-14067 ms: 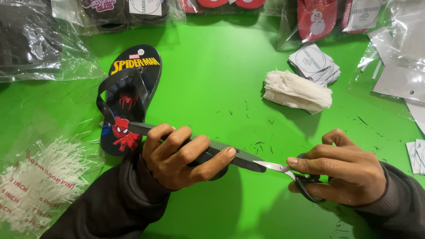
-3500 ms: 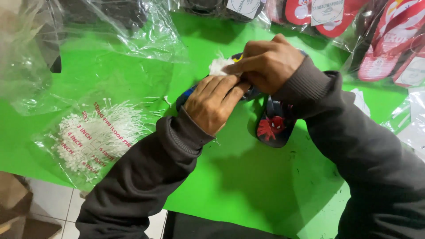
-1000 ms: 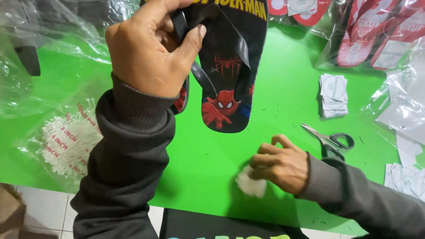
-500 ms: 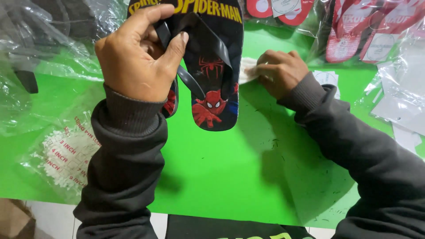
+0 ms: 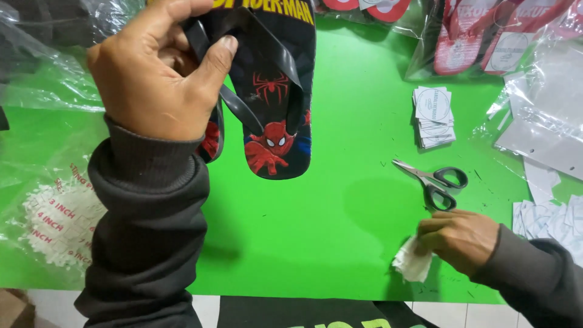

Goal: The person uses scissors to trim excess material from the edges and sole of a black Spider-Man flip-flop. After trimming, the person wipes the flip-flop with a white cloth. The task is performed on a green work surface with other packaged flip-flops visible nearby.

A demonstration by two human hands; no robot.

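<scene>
My left hand (image 5: 161, 67) holds up a pair of black flip-flops (image 5: 273, 109) printed with a red cartoon superhero, gripping them by the straps above the green table (image 5: 328, 218). Only the edge of the second flip-flop shows behind my hand. My right hand (image 5: 458, 238) rests low on the table at the right, closed on a crumpled white cloth (image 5: 413, 265). Black-handled scissors (image 5: 436, 179) lie shut on the table just above my right hand.
A stack of white round-printed tags (image 5: 433, 115) lies right of the flip-flops. Bagged red flip-flops (image 5: 486, 36) line the back edge. A clear bag of white plastic fasteners (image 5: 57, 225) sits at the left, with clear plastic bags (image 5: 540, 121) and loose white cards (image 5: 549, 218) at the right.
My right hand has dropped from beside the flip-flops back down to the table's near right with the cloth. My left hand still holds the flip-flops up.
</scene>
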